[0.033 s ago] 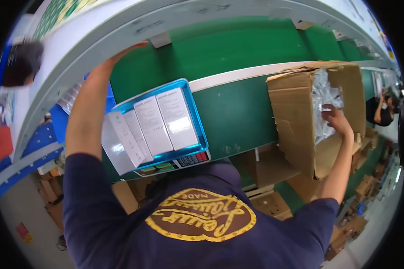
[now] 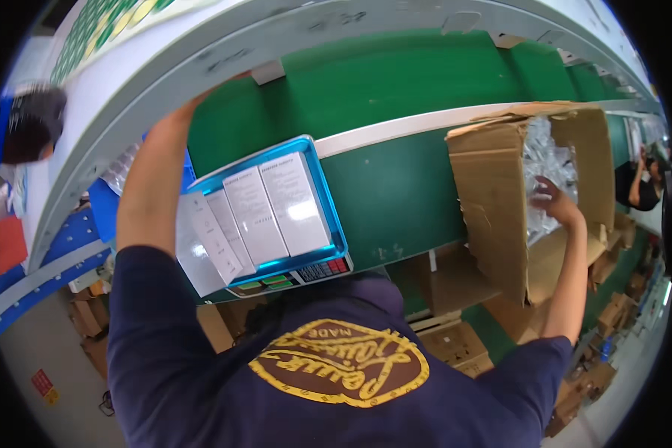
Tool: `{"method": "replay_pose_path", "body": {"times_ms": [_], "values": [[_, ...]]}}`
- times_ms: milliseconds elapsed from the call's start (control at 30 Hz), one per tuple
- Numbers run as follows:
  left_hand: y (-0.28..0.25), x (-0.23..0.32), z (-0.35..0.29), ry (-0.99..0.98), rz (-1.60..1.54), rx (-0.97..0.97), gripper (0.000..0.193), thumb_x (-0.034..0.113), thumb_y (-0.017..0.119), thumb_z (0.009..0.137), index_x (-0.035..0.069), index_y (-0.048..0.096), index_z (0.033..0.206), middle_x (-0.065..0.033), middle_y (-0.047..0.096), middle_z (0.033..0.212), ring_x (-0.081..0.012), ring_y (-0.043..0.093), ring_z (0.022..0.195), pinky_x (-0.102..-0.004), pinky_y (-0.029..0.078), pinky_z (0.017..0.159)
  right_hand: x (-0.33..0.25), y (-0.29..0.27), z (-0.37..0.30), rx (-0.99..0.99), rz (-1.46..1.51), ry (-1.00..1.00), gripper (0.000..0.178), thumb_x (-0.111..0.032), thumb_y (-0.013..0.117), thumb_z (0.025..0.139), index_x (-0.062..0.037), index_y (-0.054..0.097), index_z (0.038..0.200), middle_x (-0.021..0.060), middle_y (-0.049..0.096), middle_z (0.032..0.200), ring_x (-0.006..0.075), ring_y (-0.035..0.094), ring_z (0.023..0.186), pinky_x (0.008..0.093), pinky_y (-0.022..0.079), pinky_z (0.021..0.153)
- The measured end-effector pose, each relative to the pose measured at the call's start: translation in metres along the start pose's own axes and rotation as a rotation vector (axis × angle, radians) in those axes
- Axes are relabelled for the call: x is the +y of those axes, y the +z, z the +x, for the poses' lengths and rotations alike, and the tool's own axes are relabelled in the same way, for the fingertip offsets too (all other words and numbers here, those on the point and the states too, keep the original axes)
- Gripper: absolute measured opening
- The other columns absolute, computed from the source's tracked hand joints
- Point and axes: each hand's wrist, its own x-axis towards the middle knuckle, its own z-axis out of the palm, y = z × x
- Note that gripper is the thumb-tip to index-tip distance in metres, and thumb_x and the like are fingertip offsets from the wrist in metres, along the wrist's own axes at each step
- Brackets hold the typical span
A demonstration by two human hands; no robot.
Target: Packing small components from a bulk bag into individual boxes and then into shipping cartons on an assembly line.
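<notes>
Green table (image 2: pixel 396 190) fills the middle, with a grey shelf beam (image 2: pixel 306 28) curving across from 9 to 1 o'clock. At 3 o'clock stands an open cardboard box (image 2: pixel 493 209), its mouth facing right, and the right hand (image 2: pixel 554 200) reaches inside among crumpled clear plastic (image 2: pixel 549 153). Its fingers are bent at the plastic; whether this grip is clamped on a piece or merely touching, one cannot tell. Away at 11 o'clock, the left hand (image 2: pixel 220 86) is mostly hidden behind the beam, near a pale block (image 2: pixel 268 72); its grip cannot be judged either.

For the right hand, a good reach keeps the wrist clear of the cardboard edges and lets thumb and fingertips close on one layer, since thin film probably slips and tangles. A light pinch should crush it least. Toward 9 o'clock, white boxes (image 2: pixel 297 205) sit on the blue pan (image 2: pixel 339 231) of a scale, the leftmost overhanging the pan's rim, so the left forearm is best kept from nudging them.
</notes>
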Motion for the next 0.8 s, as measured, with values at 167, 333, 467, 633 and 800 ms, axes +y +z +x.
{"method": "replay_pose_path", "body": {"times_ms": [167,333,467,633,800], "values": [[0.078,0.026,0.067,0.207,1.111,0.535,0.065,0.047,0.077,0.074,0.008,0.061,0.124,-0.0135,0.060,0.126,-0.0279,0.055,0.115,-0.0365,0.045,0.097,0.098,0.055,0.061,0.395,-0.238,-0.243,0.095,-0.016,0.084,0.064,-0.0056,0.031,0.143,0.0266,0.038,0.136,0.0431,0.042,0.126,0.0454,0.041,0.101],[0.112,0.034,0.052,-0.065,0.805,0.584,0.053,0.038,0.070,0.082,0.008,0.060,0.125,-0.0109,0.057,0.131,-0.0255,0.052,0.121,-0.0348,0.043,0.102,0.089,0.025,0.037,0.386,-0.373,-0.281,0.062,-0.014,0.070,0.081,0.0000,0.044,0.135,0.0217,0.062,0.103,0.0405,0.059,0.101,0.0437,0.047,0.087],[0.158,0.057,0.017,-0.019,0.525,0.479,0.046,0.033,0.064,0.088,0.007,0.060,0.125,-0.0101,0.056,0.134,-0.0247,0.050,0.125,-0.0328,0.038,0.108,0.004,0.004,-0.017,0.316,-0.353,0.000,0.049,-0.023,0.057,0.093,0.0047,0.047,0.132,0.0268,0.060,0.120,0.0370,0.059,0.111,0.0410,0.045,0.092],[0.252,0.065,0.016,0.168,1.058,0.729,0.071,0.040,0.083,0.061,0.003,0.061,0.118,-0.0189,0.057,0.123,-0.0314,0.049,0.121,-0.0444,0.031,0.111,0.065,0.000,-0.006,0.694,-0.244,-0.389,0.045,-0.022,0.054,0.096,0.0042,0.048,0.132,0.0215,0.063,0.105,0.0300,0.062,0.091,0.0390,0.047,0.081],[0.333,0.077,-0.013,0.591,1.119,0.832,0.082,0.037,0.083,0.064,0.004,0.044,0.128,-0.0218,0.051,0.119,-0.0387,0.044,0.121,-0.0562,0.029,0.106,0.016,-0.003,-0.047,0.647,0.247,-0.226,0.027,-0.011,0.057,0.094,-0.0006,0.050,0.118,0.0088,0.058,0.100,0.0106,0.053,0.088,0.0255,0.045,0.078]]}}
